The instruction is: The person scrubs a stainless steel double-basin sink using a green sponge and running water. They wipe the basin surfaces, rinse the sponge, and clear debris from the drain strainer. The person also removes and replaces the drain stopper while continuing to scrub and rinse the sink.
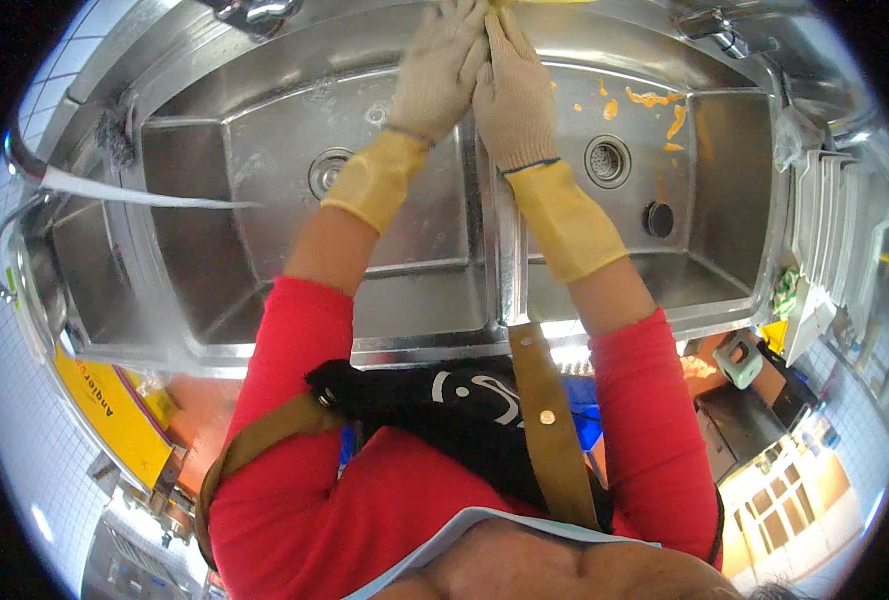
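My left hand (pixel 440 75) and my right hand (pixel 519 105) reach side by side over the divider (pixel 506 247) of a stainless steel sink. Each wears a beige knitted glove over a yellow rubber glove. Their fingers point to the far rim, near a yellow item (pixel 557 1) cut off by the picture's top. Whether the fingers grip it is hidden. Beneath my left hand is the left basin (pixel 407 300) with a drain (pixel 328 174) and wet patches. Orange residue (pixel 653 97) streaks the right basin (pixel 729 157), which has a drain strainer (pixel 607 161).
What looks like a water stream (pixel 144 189) runs from a tap (pixel 24 161) at the left. A dark round stopper (pixel 659 220) lies in the right basin. Taps (pixel 714 30) stand along the back. White trays (pixel 827 217) are stacked at the right, and a scouring pad (pixel 116 135) sits at the left.
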The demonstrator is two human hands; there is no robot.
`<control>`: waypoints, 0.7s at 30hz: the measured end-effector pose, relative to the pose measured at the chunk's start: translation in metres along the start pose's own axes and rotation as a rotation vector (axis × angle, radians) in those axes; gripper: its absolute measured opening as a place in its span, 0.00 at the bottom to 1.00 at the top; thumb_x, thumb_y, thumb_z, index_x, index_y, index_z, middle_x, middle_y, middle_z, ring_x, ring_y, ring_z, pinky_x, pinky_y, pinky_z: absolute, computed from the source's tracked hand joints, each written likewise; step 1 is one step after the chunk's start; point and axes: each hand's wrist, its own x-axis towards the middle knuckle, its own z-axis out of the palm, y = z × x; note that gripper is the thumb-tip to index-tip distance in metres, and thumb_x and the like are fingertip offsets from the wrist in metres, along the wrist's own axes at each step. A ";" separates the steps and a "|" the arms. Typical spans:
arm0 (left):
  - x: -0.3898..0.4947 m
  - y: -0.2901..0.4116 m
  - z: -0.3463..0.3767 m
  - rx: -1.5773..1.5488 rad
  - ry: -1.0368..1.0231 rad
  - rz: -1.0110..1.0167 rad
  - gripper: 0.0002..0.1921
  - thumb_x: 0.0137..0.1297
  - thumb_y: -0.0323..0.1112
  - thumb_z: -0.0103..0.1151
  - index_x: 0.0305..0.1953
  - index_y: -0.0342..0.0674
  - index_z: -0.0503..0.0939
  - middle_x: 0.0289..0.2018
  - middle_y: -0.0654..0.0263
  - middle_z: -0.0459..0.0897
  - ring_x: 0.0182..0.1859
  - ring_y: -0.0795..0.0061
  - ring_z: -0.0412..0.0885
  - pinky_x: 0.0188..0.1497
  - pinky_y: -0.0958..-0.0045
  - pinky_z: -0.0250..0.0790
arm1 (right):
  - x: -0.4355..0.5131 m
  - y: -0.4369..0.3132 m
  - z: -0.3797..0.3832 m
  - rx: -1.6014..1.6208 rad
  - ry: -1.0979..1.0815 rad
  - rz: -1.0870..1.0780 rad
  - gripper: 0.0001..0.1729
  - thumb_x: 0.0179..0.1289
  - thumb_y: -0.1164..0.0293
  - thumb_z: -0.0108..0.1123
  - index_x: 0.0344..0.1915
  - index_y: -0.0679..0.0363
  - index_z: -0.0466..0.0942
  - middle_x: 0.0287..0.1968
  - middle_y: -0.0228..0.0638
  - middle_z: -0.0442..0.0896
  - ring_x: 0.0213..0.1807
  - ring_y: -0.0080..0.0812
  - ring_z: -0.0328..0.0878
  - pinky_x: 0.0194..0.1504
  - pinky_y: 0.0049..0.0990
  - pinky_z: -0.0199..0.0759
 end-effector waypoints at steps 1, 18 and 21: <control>-0.028 -0.003 0.002 -0.134 -0.084 -0.033 0.26 0.78 0.44 0.63 0.69 0.34 0.80 0.71 0.41 0.81 0.68 0.37 0.80 0.74 0.45 0.71 | -0.008 -0.004 -0.004 -0.011 -0.024 -0.037 0.38 0.73 0.74 0.63 0.82 0.63 0.69 0.83 0.63 0.67 0.81 0.65 0.70 0.79 0.48 0.68; -0.100 -0.203 0.075 0.367 0.053 -0.584 0.35 0.83 0.50 0.51 0.82 0.35 0.69 0.81 0.45 0.70 0.84 0.45 0.64 0.89 0.48 0.49 | -0.040 -0.013 -0.014 -0.109 -0.176 -0.062 0.35 0.78 0.69 0.59 0.81 0.65 0.70 0.82 0.67 0.67 0.82 0.66 0.69 0.81 0.46 0.66; -0.125 -0.124 0.107 0.670 -0.247 -0.138 0.32 0.84 0.47 0.50 0.82 0.40 0.70 0.83 0.49 0.69 0.86 0.46 0.61 0.91 0.46 0.46 | -0.041 -0.016 -0.013 -0.054 -0.184 -0.018 0.38 0.75 0.74 0.61 0.84 0.58 0.69 0.87 0.64 0.61 0.86 0.65 0.62 0.83 0.45 0.61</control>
